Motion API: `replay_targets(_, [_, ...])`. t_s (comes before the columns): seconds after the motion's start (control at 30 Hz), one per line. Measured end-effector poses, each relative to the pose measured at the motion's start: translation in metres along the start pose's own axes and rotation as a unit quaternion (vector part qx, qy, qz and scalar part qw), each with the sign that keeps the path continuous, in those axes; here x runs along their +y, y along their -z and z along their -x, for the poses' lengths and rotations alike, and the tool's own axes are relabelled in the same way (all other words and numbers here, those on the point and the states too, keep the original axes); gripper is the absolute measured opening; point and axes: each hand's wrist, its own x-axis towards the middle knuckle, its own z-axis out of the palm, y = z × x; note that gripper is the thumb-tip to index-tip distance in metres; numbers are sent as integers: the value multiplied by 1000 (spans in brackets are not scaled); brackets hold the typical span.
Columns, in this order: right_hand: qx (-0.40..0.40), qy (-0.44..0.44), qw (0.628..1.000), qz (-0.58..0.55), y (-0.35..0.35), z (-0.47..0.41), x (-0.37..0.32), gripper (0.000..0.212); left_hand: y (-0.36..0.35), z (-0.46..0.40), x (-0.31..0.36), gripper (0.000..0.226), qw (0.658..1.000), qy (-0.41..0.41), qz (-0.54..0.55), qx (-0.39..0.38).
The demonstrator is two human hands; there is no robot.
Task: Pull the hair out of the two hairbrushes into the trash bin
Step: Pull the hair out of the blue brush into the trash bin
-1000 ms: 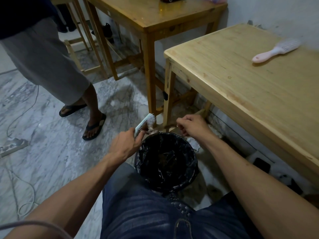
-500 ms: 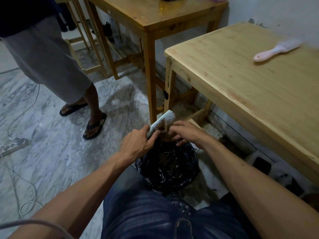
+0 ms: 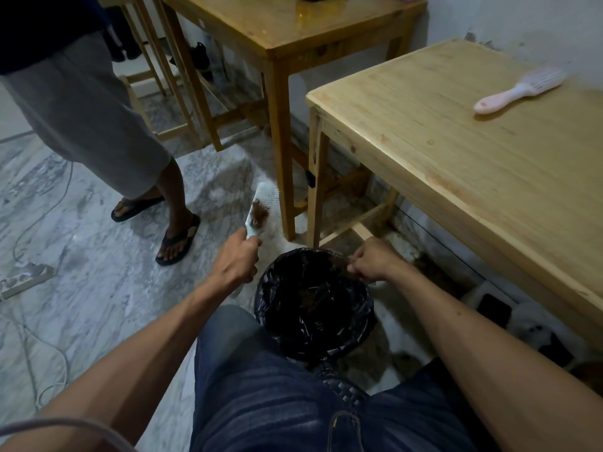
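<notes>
Head cam: left hand on hairy brush, right hand pinched over bin

No readable brand, label or writing on anything in view.

Left hand (image 3: pixel 236 261) is wrapped around the handle of the pale blue hairbrush (image 3: pixel 259 213), gripping it. Brush points up and away, bristles facing right, held over bare floor just left of the bin's far rim. A brown hair clump (image 3: pixel 260 216) sits in the lower bristles; upper bristles look clean.

Right hand (image 3: pixel 372 262) is curled with fingertips pinched together at the far right rim of the trash bin (image 3: pixel 359 324). Can't tell if strands are in the pinch, too small. Both forearms reach forward, roughly level, with the bin between them.

Bin is lined with a black bag and stands on the floor between the knees in blue jeans (image 3: pixel 277 393). Some brown hair (image 3: pixel 306 293) lies at the bottom.

Second brush, the pink hairbrush (image 3: pixel 518 89), lies flat on the light wooden table (image 3: pixel 456 164) to the right, well apart from both hands, handle pointing toward the table's near-left edge.

Room: the table's corner leg stands just behind the bin; a darker wooden table (image 3: pixel 287 27) is further back. Marble floor (image 3: pixel 81 272) to the left is open except for a white power strip (image 3: pixel 24 280) with cables and a bystander's sandalled feet (image 3: pixel 177 239), near the left hand.
</notes>
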Motion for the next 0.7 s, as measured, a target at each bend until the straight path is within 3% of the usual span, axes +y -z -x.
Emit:
replay_targets(0.1, [-40,5,999,-29,-2,3,1,21,4,1,1,14,995,-31,-95,-19])
replay_targets(0.2, [-125,17,989,-72,-5,5,-9,48,-4,7,0,18,979,-65,-189,-31])
replay_targets(0.27, [-123,37,988,-87,-5,6,-18,56,-12,11,1,18,969,-85,-228,-33])
replay_targets(0.43, [-12,135,974,-179,-5,11,-41,39,-23,16,4,12,955,-111,-271,-51])
replay_targets(0.6, [32,155,972,-174,-10,10,-50,15,-28,16,3,17,950,-115,-283,-66])
replay_targets(0.7, [43,132,976,-168,-8,4,-44,15,-22,12,-3,19,957,-82,-277,-39])
